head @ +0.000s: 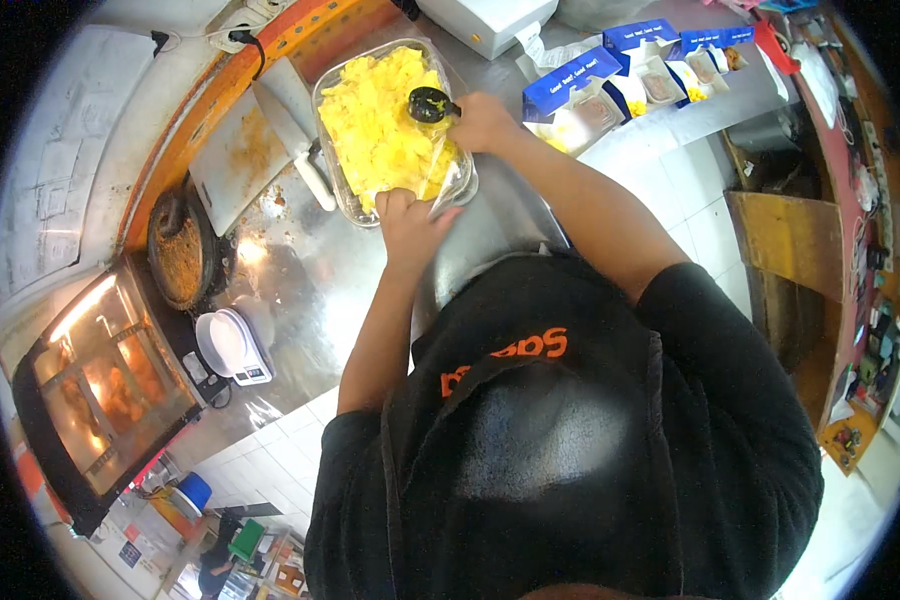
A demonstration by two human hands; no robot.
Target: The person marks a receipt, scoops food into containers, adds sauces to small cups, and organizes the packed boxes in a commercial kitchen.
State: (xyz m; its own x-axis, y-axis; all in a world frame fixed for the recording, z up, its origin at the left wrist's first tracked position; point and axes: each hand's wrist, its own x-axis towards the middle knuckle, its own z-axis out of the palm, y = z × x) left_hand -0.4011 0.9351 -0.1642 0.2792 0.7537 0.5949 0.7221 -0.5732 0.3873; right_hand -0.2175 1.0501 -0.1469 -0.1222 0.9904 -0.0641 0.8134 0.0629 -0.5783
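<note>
A clear plastic container (466, 187) full of yellow food like scrambled egg (382, 112) stands on the steel counter before me. My right hand (486, 124) grips the handle of a black serving spoon (429, 104), whose bowl is over the egg at the container's right side. At the near rim, my left hand (409, 225) holds the container, fingers over the edge and thumb spread to the right. Clear plastic film (441, 176) lies wrinkled beside the left fingers and over part of the food.
Several blue-and-white food boxes (574, 82) stand open at the right, holding yellow food and small tubs. Left are a knife (285, 124) on a cutting board (232, 161), a stone mortar (182, 251), a scale (244, 360) and a lit display warmer (109, 382). Farther off is another person (217, 562).
</note>
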